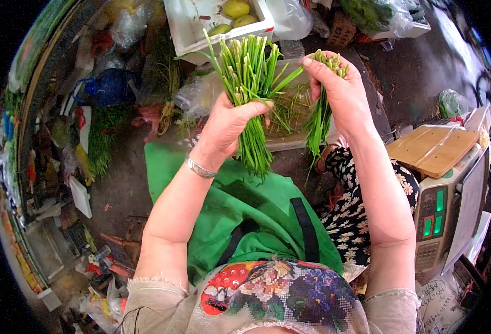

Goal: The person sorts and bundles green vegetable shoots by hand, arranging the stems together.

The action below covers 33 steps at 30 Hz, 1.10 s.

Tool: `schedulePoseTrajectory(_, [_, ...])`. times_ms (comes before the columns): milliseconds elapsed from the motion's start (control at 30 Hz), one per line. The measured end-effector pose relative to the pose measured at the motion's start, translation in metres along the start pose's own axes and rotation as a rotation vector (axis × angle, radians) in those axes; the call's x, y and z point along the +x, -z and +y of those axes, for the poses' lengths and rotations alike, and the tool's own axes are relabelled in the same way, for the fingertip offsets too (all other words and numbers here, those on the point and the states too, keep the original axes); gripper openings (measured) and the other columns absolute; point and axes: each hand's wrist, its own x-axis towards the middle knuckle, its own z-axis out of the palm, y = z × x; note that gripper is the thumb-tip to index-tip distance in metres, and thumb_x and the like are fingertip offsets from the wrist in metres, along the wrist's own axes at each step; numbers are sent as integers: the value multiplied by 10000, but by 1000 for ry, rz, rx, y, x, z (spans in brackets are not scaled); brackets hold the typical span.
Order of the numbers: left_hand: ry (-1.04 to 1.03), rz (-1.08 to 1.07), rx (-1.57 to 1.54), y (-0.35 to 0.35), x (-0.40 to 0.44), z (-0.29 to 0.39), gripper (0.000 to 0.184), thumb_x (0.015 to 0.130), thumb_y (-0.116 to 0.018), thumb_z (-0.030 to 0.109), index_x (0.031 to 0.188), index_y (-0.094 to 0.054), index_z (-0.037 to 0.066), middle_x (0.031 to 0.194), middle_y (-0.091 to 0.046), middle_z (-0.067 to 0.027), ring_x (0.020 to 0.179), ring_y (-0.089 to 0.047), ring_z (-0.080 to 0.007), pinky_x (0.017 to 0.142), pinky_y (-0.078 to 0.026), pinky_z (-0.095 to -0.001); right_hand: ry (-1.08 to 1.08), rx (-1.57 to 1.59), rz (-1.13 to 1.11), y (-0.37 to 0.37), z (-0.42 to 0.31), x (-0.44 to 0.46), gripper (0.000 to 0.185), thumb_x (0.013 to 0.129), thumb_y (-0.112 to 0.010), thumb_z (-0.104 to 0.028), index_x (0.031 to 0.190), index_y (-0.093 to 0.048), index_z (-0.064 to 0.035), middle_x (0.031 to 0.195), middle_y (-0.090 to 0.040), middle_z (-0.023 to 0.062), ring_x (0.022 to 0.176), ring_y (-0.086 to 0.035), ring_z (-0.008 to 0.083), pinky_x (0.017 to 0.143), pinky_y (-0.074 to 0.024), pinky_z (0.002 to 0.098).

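My left hand (227, 121) is closed around a thick bunch of green vegetable stems (251, 75). Their pale cut ends point up and away from me, and narrow green leaves hang below the fist. To the right, my right hand (343, 92) grips a smaller bunch of the same greens (319, 119), cut ends showing above the fingers. A few loose stems stick out from the larger bunch toward my right hand. Beneath both bunches lies a shallow clear tray (290, 146) with scattered green scraps (290, 108).
A white foam box (187, 42) holding yellow-green fruits (235, 8) stands at the far side. On the right is a weighing scale (432, 222) with lit green displays and a wooden board (432, 147) on top. A blue plastic jug (109, 86) and more greens (103, 142) lie left.
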Motion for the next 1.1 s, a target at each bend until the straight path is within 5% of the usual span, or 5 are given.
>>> schedulePoseTrajectory(1000, [64, 8, 57, -7, -3, 1, 345, 745, -689, -12, 1069, -578, 30, 895, -632, -48, 681, -610, -156, 600, -515, -276, 31, 71, 36, 1, 2, 3, 159, 838, -691, -180, 760, -588, -88, 617, -512, -45, 525, -442, 55, 491, -353, 216])
schedulePoseTrajectory(1100, [68, -8, 55, -7, -4, 2, 347, 744, -685, -18, 1070, -579, 32, 897, -631, -45, 686, -610, -154, 596, -516, -277, 26, 59, 16, 3, 3, 3, 101, 857, -678, -155, 852, -616, -75, 645, -539, -39, 556, -476, 51, 525, -380, 203])
